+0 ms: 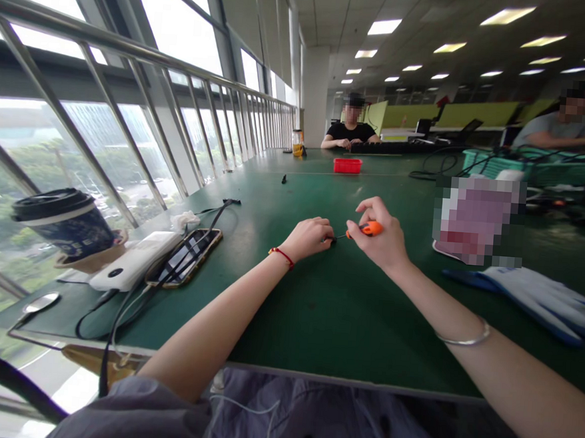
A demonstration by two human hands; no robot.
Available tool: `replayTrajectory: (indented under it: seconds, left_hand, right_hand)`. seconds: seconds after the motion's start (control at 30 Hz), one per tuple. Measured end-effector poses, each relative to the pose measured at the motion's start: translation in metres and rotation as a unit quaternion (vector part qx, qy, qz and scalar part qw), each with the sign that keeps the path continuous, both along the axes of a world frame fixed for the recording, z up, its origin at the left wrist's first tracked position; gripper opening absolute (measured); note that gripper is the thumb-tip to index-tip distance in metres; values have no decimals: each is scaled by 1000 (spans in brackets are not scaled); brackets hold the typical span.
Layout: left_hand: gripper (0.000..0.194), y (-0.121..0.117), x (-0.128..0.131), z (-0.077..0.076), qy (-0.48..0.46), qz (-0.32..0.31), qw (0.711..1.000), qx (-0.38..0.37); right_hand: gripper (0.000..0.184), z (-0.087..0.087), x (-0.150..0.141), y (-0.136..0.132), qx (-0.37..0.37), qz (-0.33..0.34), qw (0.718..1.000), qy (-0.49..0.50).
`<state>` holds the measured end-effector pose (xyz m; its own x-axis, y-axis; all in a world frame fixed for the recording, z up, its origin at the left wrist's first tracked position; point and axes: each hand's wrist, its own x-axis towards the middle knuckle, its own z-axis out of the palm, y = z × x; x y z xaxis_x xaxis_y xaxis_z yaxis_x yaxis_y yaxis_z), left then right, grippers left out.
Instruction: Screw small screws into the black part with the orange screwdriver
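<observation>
My right hand (384, 239) is closed around the orange handle of a screwdriver (372, 228), some of its fingers raised and curled. The thin shaft points left, its tip meeting a small black part (332, 240). Fingers of my left hand (311, 237) are closed on that part at the table surface and cover most of it, so its kind cannot be made out. Both hands are close together over the middle of the green table (326, 315).
On the left are a paper cup (72, 223), a white power bank (136, 261) and a phone (184, 258) with cables. Gloves (542, 300) lie right, below a blurred-out object. Farther off are a red tray (347, 165), a green basket (536, 166) and two people.
</observation>
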<state>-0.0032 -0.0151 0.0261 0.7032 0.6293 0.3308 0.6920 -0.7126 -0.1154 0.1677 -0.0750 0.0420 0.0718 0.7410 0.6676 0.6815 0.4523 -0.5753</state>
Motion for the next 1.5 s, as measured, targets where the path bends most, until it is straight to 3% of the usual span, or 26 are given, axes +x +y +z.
replayTrajectory:
  seconds: [0.1,0.2,0.43,0.53,0.67,0.77,1.5]
  left_hand:
    - [23,1,0,-1,-3,4,1000,0]
    - [23,1,0,-2,-11,10,1000,-5]
    - [22,1,-1,-1,-59,24,998,-26]
    - [20,0,-1,-1,-69,37,996,-34]
    - [21,0,2,-2,-47,50,997,-17]
    - [22,-2,5,-3,-26,57,998,-14]
    - [21,-5,8,-4,-17,38,999,-14]
  right_hand:
    - [25,2,1,-1,-12,9,1000,14]
    - [26,0,6,1,27,18,999,23]
    - [12,-24,17,26,-7,56,996,-74]
    - [12,-19,18,25,24,60,998,6]
    - [14,2,19,10,92,7,992,81]
    - [13,10,18,3,92,36,990,103]
    - [19,-5,12,12,39,36,996,70]
